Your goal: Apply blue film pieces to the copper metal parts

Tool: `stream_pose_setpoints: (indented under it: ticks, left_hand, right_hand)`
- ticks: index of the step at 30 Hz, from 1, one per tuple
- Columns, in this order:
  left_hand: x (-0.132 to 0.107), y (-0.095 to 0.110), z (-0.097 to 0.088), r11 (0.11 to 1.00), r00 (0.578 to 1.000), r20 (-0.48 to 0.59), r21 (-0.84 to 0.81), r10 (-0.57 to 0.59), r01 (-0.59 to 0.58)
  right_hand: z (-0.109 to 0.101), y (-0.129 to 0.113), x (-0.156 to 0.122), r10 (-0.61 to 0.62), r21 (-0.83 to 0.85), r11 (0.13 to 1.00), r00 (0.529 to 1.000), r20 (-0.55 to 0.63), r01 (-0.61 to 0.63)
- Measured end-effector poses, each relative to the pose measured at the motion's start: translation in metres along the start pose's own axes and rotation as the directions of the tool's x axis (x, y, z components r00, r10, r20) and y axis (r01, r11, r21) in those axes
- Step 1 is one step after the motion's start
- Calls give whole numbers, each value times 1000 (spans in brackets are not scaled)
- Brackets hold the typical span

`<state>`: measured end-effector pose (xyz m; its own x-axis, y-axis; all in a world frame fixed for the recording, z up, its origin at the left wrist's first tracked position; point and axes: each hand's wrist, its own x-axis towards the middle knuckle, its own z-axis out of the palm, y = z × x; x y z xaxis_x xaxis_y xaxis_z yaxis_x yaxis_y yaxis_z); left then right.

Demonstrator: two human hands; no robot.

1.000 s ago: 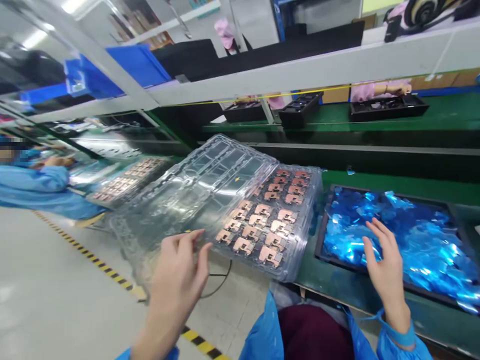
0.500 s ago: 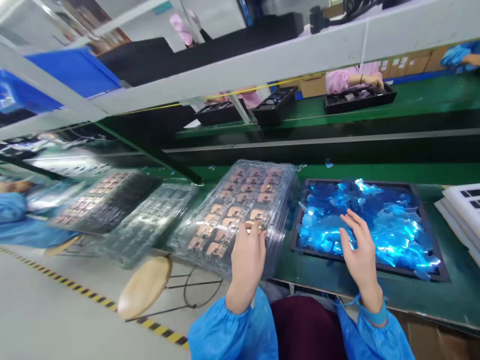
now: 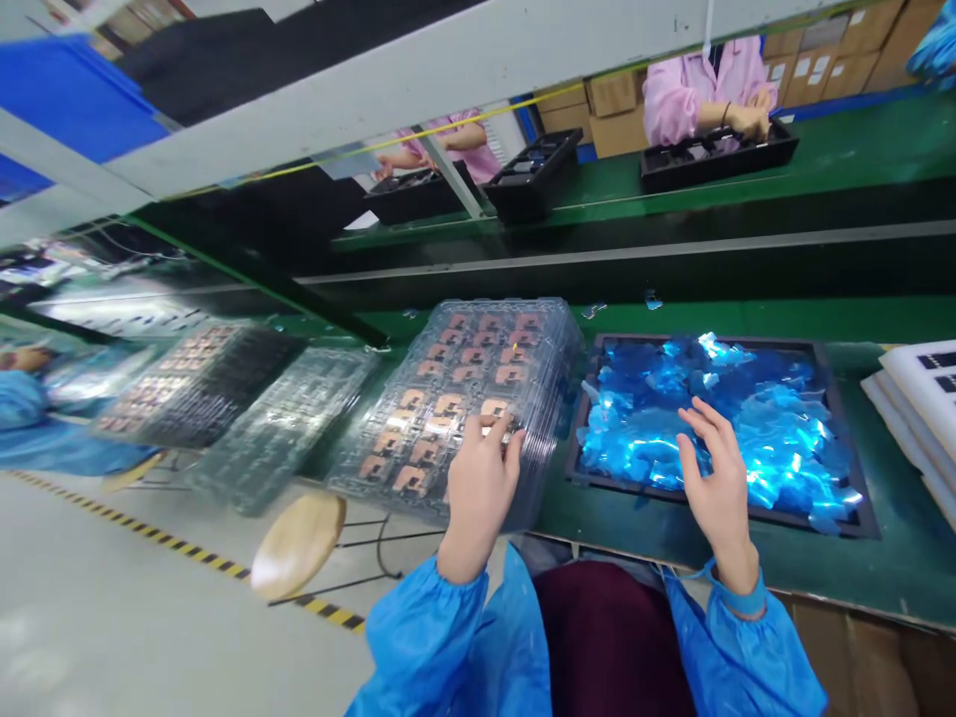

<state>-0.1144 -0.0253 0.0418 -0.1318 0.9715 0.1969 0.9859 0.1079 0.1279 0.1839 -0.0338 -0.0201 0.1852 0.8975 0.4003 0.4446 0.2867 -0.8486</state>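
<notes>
A stack of clear plastic trays [image 3: 463, 398] holding several copper-coloured parts lies on the green bench in front of me. My left hand [image 3: 478, 483] rests on its near right corner, fingers curled and pinching at one of the copper parts [image 3: 494, 408]. My right hand [image 3: 713, 478] hovers with fingers spread over the near edge of a black tray [image 3: 851, 518] filled with shiny blue film scraps [image 3: 709, 398]; it holds nothing.
A stack of empty clear trays [image 3: 288, 423] and another tray of copper parts [image 3: 190, 383] sit to the left. White trays [image 3: 918, 398] lie at the far right. A round wooden stool [image 3: 299, 543] stands below. People in pink work at black trays [image 3: 709, 154] across the line.
The empty clear tray went from my left hand onto the pile at left. My left hand then came to the copper parts on the tray stack. My right hand has barely moved.
</notes>
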Motion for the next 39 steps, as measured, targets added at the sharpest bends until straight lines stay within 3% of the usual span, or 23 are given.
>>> stream_pose_setpoints:
  ticks: [5,9,11,13,15,17,20,22,25,29,32,35,39]
  left_hand:
    - [5,1,-3,994,996,88,100,24,-33]
    - [18,1,-32,959,972,200,229,124,-169]
    - [45,19,-46,906,964,180,343,197,-249]
    - [86,54,-46,868,934,147,346,324,-356]
    - [140,103,-25,849,854,196,135,482,-511]
    - [195,153,12,854,795,316,-130,518,-504]
    - [259,211,77,891,820,349,-191,454,-412]
    - [280,231,112,916,850,346,-214,396,-340]
    - [290,239,144,934,884,340,-271,320,-234]
    - [295,235,150,912,911,309,-384,272,-142]
    - [298,232,135,852,906,302,-512,297,-108]
    - [281,221,111,766,864,350,-640,362,-61]
    - [214,183,63,556,723,426,-828,544,70]
  right_hand:
    - [-2,6,-1,10,1,1000,1000,-15,-10]
    - [-7,10,-3,35,12,999,999,-13,-35]
    - [-8,13,-3,47,18,999,999,-23,-47]
    - [-7,15,-3,56,12,998,997,-44,-56]
    - [-4,15,-2,58,3,998,996,-60,-58]
    - [-2,14,-1,54,-7,998,996,-64,-55]
    - [-1,8,1,39,-40,998,996,-76,-42]
    - [-4,3,1,31,-72,997,996,-84,-37]
    - [-7,-2,1,38,-100,994,994,-99,-48]
    - [-7,-4,3,36,-123,991,994,-105,-48]
    - [-8,-5,9,21,-118,993,995,-94,-32]
    - [-11,-9,18,20,-93,995,995,-98,-30]
    - [-8,-19,32,84,7,996,989,-118,-84]
